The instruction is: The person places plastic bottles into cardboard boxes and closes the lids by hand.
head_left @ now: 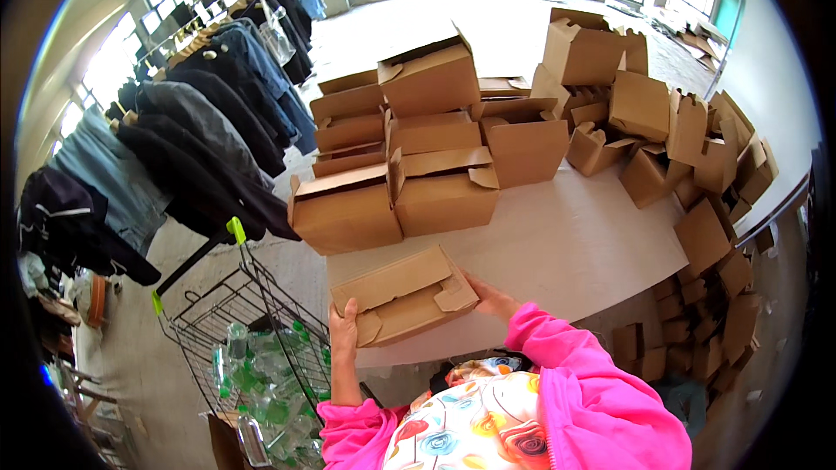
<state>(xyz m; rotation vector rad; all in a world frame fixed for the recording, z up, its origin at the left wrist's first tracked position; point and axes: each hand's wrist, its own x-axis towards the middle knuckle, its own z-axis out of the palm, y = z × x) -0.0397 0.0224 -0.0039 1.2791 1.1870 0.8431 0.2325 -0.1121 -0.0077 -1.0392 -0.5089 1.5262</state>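
Between my two hands is a brown cardboard box [392, 283], low and tilted, at the near edge of the pale table [592, 235]. Its long flap lies on top, and a side flap at the right end stands loose. My left hand [344, 324] grips the left end, thumb on top and fingers out of sight. At the right end my right hand [490, 299] is closed against the side, its fingertips partly hidden. Just beyond stand two rows of open cardboard boxes, the nearest being a box [348, 218] and another box [448, 200] beside it.
A heap of cardboard boxes [640, 104] crowds the table's right end, and more boxes [710, 331] lie piled on the floor below. To my left stands a wire shopping cart [235, 296] with clear and green bottles [270, 383]. Clothes [200, 122] hang on a rack beyond it.
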